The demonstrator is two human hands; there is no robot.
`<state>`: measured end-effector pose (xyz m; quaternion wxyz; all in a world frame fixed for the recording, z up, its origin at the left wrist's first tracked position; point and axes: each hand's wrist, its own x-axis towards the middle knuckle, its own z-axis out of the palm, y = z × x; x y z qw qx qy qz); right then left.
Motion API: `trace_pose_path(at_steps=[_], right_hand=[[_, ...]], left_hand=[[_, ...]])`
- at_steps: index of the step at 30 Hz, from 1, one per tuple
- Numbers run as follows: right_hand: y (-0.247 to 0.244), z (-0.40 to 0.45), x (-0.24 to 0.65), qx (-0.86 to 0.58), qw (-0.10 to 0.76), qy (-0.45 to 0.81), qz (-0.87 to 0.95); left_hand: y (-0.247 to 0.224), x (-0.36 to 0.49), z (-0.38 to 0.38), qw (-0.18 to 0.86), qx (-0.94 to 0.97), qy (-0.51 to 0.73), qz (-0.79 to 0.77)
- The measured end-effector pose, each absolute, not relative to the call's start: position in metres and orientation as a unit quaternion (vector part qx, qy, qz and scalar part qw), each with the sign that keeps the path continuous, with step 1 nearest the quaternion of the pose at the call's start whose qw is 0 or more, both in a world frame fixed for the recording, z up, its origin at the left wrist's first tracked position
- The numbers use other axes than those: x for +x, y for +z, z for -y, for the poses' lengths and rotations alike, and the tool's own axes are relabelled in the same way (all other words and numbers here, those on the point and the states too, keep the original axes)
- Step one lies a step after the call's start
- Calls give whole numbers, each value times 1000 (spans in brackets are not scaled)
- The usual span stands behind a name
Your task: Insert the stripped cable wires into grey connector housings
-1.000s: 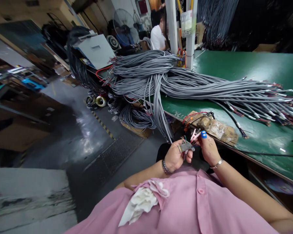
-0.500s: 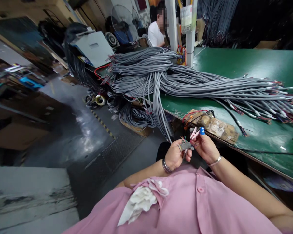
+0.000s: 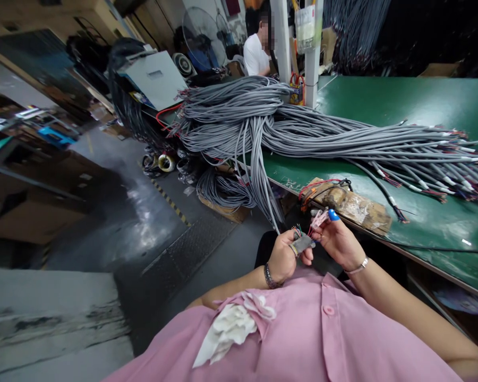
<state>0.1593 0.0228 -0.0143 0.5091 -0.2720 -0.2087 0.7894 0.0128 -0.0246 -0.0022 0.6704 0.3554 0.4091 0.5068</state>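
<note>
Fingers (image 3: 306, 257), 1 blue-capped, of 2 hands (image 3: 282, 257) (image 3: 343, 246) hold wires (image 3: 309, 230).

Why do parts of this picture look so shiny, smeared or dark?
In the head view, light glares off the floor and leaves a sheen on the green tabletop; the pale slab at lower left looks stretched and soft, probably from a wide lens; the upper right background sinks into near-black shadow; the thin wires between the hands are too small to trace.
</note>
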Motion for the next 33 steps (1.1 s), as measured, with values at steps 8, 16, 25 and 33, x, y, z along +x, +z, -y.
trace_pose_path(at_steps=[8, 16, 25, 33], right_hand=[[-12, -21, 155, -306, 523, 759, 239], [-15, -25, 152, -312, 556, 735, 230], [-17, -21, 156, -296, 521, 772, 211], [-8, -22, 158, -319, 510, 766, 227]], left_hand=[[2, 18, 19, 672, 318, 514, -427], [-7, 20, 17, 674, 323, 496, -441], [-10, 15, 21, 670, 329, 500, -439], [-3, 12, 25, 616, 361, 534, -453]])
